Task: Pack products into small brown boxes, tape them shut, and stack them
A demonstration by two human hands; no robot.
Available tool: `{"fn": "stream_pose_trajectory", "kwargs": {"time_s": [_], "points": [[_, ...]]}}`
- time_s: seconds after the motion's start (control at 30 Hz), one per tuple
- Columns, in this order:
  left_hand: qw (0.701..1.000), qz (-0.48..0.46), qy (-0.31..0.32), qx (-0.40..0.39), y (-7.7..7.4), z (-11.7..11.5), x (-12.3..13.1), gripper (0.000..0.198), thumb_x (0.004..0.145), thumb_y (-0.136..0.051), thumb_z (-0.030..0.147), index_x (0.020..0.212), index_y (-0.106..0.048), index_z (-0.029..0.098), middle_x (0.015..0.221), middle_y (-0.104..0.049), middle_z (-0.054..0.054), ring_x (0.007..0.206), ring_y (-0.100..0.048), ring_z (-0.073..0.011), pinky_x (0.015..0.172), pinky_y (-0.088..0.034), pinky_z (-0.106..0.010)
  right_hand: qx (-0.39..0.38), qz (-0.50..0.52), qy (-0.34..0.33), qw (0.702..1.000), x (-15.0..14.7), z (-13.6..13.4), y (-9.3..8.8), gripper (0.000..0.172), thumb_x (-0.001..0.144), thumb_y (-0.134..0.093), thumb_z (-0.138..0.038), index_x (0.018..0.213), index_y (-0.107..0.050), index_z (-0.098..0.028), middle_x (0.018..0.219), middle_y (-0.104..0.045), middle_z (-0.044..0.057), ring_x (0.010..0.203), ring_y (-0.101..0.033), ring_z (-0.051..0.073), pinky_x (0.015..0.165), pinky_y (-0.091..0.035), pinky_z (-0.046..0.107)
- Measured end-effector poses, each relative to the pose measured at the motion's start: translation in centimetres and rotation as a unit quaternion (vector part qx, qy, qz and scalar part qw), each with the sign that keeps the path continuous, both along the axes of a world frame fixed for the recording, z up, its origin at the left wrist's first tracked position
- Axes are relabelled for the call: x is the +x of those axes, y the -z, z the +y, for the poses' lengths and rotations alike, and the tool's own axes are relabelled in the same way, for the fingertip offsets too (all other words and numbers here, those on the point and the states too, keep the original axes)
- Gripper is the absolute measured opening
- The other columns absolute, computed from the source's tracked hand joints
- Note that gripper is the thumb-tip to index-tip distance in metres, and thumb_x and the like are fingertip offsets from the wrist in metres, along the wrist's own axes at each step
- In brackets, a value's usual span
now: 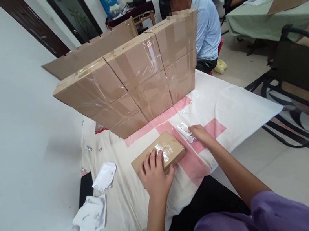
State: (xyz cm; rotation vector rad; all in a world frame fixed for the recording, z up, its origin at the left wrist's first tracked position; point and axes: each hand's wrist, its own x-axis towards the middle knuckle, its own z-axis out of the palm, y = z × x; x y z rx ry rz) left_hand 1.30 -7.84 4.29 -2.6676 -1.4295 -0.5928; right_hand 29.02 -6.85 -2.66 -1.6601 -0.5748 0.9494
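A small closed cardboard box (175,149) lies flat on the cloth-covered table, with a shiny strip of clear tape across its top. My left hand (156,173) rests on the box's near left part, fingers spread over the top and thumb at the near edge. To the right of the box, my right hand (201,133) is closed on the end of a small white, shiny piece (185,130) close to the cloth. Its exact kind is unclear, and my fingers cover part of it.
Behind the small box stands a taped wall of stacked cardboard boxes (148,80), with a cardboard sheet (91,49) behind it. White papers (90,218) lie at left near the wall. A person in a blue shirt (206,22) sits beyond; a dark chair (301,65) stands at right.
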Motion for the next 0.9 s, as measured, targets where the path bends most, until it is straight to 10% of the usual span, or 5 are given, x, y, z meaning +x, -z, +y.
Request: {"fn": "stream_pose_trajectory", "kwargs": {"time_s": [0.9], "points": [[1.000,-0.007,0.009,-0.007,0.5,0.1,-0.3,0.051,0.090,-0.058,0.040,0.138,-0.061,0.025,0.150,-0.057,-0.006,0.136,-0.050,-0.0324,0.112,-0.032,-0.051,-0.001,-0.050,-0.015,0.999,0.6,-1.1,-2.6,0.018,0.067,-0.073,-0.031,0.063,-0.070,-0.014,0.062,-0.058,0.003,0.057,-0.055,0.014,0.047,-0.052,0.025]]}}
